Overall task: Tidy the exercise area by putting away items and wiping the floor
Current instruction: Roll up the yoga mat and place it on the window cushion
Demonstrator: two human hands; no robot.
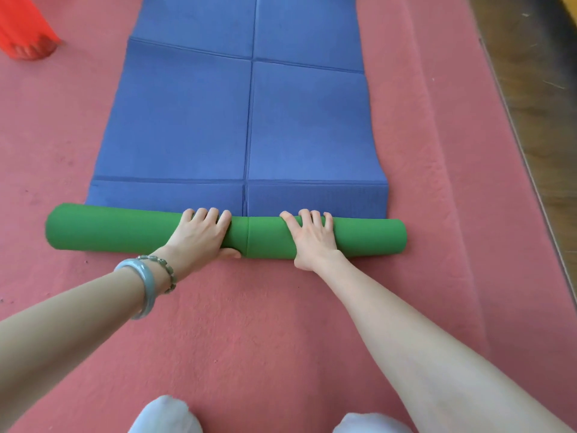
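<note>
A yoga mat lies lengthwise ahead of me on the pink carpet. Its flat part (pixel 249 104) is blue with fold creases. Its near end is rolled into a green roll (pixel 109 229) that lies crosswise. My left hand (pixel 203 235) grips the roll left of its middle, fingers over the top and thumb under the near side. My right hand (pixel 312 239) presses on the roll right of the middle, fingers curled over its far side. A grey bangle and a bead bracelet are on my left wrist.
The pink carpet (pixel 249 323) covers the floor around the mat. An orange-red plastic object (pixel 25 29) stands at the far left. A strip of wooden floor (pixel 537 89) runs along the right edge. My knees in light trousers (pixel 168 417) are at the bottom.
</note>
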